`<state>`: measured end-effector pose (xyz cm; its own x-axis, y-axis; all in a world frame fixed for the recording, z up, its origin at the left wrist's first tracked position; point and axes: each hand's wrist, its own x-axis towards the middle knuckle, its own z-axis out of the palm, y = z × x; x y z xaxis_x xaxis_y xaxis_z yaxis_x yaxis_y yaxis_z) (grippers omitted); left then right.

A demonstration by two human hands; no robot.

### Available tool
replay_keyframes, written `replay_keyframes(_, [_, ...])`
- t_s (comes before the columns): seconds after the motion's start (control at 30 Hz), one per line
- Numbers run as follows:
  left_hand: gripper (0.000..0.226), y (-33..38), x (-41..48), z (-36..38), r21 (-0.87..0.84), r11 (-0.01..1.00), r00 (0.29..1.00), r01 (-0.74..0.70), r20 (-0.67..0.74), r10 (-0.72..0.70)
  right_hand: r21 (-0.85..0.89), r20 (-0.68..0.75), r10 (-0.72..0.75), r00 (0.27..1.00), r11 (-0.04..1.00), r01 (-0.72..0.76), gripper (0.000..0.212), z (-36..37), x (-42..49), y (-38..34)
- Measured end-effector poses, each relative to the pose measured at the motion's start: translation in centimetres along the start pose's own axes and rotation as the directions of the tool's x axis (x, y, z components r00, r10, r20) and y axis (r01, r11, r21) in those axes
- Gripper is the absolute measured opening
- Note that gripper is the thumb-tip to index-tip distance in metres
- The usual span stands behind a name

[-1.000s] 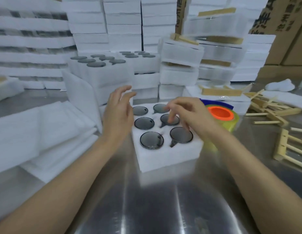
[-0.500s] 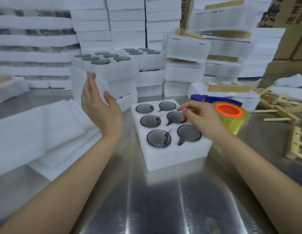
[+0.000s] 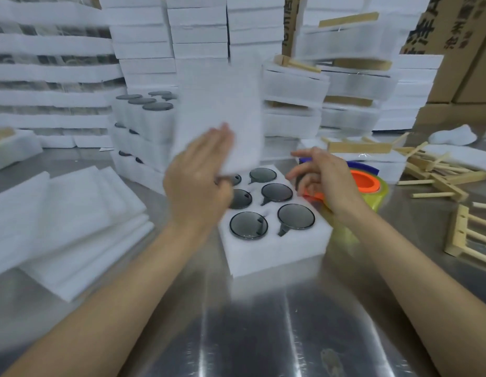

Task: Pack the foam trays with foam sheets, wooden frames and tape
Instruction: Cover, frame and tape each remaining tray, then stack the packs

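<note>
The foam tray (image 3: 277, 257) lies flat on the metal table (image 3: 263, 336), directly beneath the fingers of both hands. Its six pockets each hold a round dark piece (image 3: 296, 216), so filling looks finished. It has no cover yet.

The foam sheet (image 3: 220, 110) stands nearly upright in the air, rising from the left hand's fingertips, with its lower edge just above the tray's far left pockets. The left hand (image 3: 198, 180) holds it by that lower edge. The fingers are together and fairly straight along the near face and the thumb is hidden behind, so the grip reads as a pinch, though blur softens it.

The right hand (image 3: 323, 180) hovers over the tray's right side with its fingers apart and loosely curled, holding nothing.

Just beyond those fingers sits the tape roll (image 3: 372, 191), untouched. Further out past it lie loose wooden frames (image 3: 440, 170), none of them on this tray. Well outside the left hand's fingers is a pile of spare sheets (image 3: 59, 213), and beyond both sets of fingertips stand stacks of packed trays (image 3: 290, 104).

By my reading this tray is at the covering step. Laying the sheet flat, adding a frame and taping all remain.
</note>
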<state>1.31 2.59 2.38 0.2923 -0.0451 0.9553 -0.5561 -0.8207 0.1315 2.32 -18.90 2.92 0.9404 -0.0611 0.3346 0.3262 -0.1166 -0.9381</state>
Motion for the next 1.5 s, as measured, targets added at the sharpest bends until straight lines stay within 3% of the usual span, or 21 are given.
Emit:
replay_keyframes(0.07, [0.053, 2.3, -0.3, -0.4, 0.069, 0.993, 0.972, -0.099, 0.219, 0.081, 0.208, 0.122, 0.151, 0.981, 0.963, -0.174, 0.039, -0.1, 0.2, -0.4])
replay_keyframes(0.13, [0.052, 3.8, -0.6, -0.6, 0.072, 0.99, 0.892, -0.125, 0.446, 0.08, 0.258, 0.203, 0.206, 0.957, 0.932, -0.255, 0.049, 0.3, -0.1, -0.4])
replay_keyframes(0.2, [0.061, 3.7, -0.5, -1.1, -0.066, 0.995, 0.835, 0.081, 0.549, -0.032, 0.222, 0.185, 0.221, 0.958, 0.94, -0.26, 0.035, 0.4, -0.3, -0.3])
replay_keyframes(0.3, [0.046, 2.3, 0.0, -1.1, -0.345, 0.786, 0.845, 0.513, 0.361, -0.394, 0.077, 0.078, 0.325, 0.942, 0.94, -0.331, 0.024, -0.6, -0.1, -0.4])
replay_keyframes(0.33, [0.04, 1.7, 0.1, -0.8, -0.383, 0.669, 0.771, 0.637, 0.321, -0.55, 0.02, 0.073, 0.377, 0.923, 0.925, -0.38, 0.024, -0.8, -0.1, -0.6])
replay_keyframes(0.37, [0.042, 1.4, 0.1, -0.3, -0.38, 0.519, 0.637, 0.766, 0.334, -0.695, -0.042, 0.08, 0.42, 0.904, 0.907, -0.418, 0.023, -0.9, -0.2, -0.8])
replay_keyframes(0.4, [0.045, 1.2, 0.0, 0.2, -0.348, 0.333, 0.457, 0.877, 0.386, -0.801, -0.096, 0.091, 0.442, 0.892, 0.896, -0.434, 0.022, -0.9, -0.3, -0.9])
replay_keyframes(0.43, [0.048, 1.2, -0.4, 0.7, -0.312, 0.133, 0.273, 0.941, 0.462, -0.844, -0.129, 0.098, 0.442, 0.892, 0.894, -0.429, 0.022, -0.8, -0.3, -0.9])
replay_keyframes(0.47, [0.051, 1.3, -0.8, 1.1, -0.289, -0.027, 0.141, 0.957, 0.543, -0.828, -0.155, 0.092, 0.419, 0.903, 0.902, -0.403, 0.026, -0.6, -0.3, -0.8])
replay_keyframes(0.5, [0.048, 1.6, -1.3, 1.2, -0.276, -0.098, 0.095, 0.956, 0.61, -0.787, -0.183, 0.079, 0.385, 0.92, 0.913, -0.366, 0.03, -0.4, -0.3, -0.7])
replay_keyframes(0.6, [0.031, 2.1, -1.8, 1.2, -0.263, 0.024, 0.208, 0.964, 0.699, -0.684, -0.233, 0.064, 0.303, 0.951, 0.931, -0.281, 0.031, 0.3, -0.6, -0.3])
replay_keyframes(0.67, [0.031, 1.9, -1.6, 1.1, -0.285, 0.039, 0.248, 0.958, 0.749, -0.614, -0.188, 0.03, 0.323, 0.946, 0.931, -0.312, 0.035, 0.7, -0.8, 0.0])
replay_keyframes(0.83, [0.029, 0.8, -1.7, 1.0, -0.344, -0.099, 0.234, 0.934, 0.796, -0.558, -0.125, 0.028, 0.37, 0.929, 0.923, -0.364, 0.035, 1.2, -0.6, 0.5])
replay_keyframes(0.93, [0.028, 0.9, -1.6, 0.8, -0.353, -0.188, 0.206, 0.916, 0.819, -0.535, -0.171, 0.061, 0.4, 0.915, 0.907, -0.385, 0.037, 1.2, -0.7, 0.4])
replay_keyframes(1.0, [0.033, 1.1, -1.5, 0.9, -0.35, -0.174, 0.21, 0.921, 0.818, -0.535, -0.204, 0.047, 0.392, 0.919, 0.904, -0.376, 0.032, 1.2, -0.5, 0.4])
replay_keyframes(1.13, [0.032, 1.3, -1.6, 0.6, -0.35, -0.144, 0.222, 0.926, 0.811, -0.542, -0.235, 0.05, 0.395, 0.917, 0.897, -0.374, 0.054, 1.2, -0.3, 1.0])
replay_keyframes(1.27, [0.032, 1.1, -1.7, 0.6, -0.352, -0.166, 0.22, 0.921, 0.823, -0.524, -0.303, 0.044, 0.392, 0.919, 0.882, -0.361, 0.056, 1.3, -0.4, 1.1])
replay_keyframes(1.5, [0.048, 0.7, -2.2, 0.8, -0.378, -0.081, 0.302, 0.922, 0.836, -0.458, -0.448, 0.119, 0.358, 0.926, 0.852, -0.272, 0.058, 1.1, -0.3, 0.8])
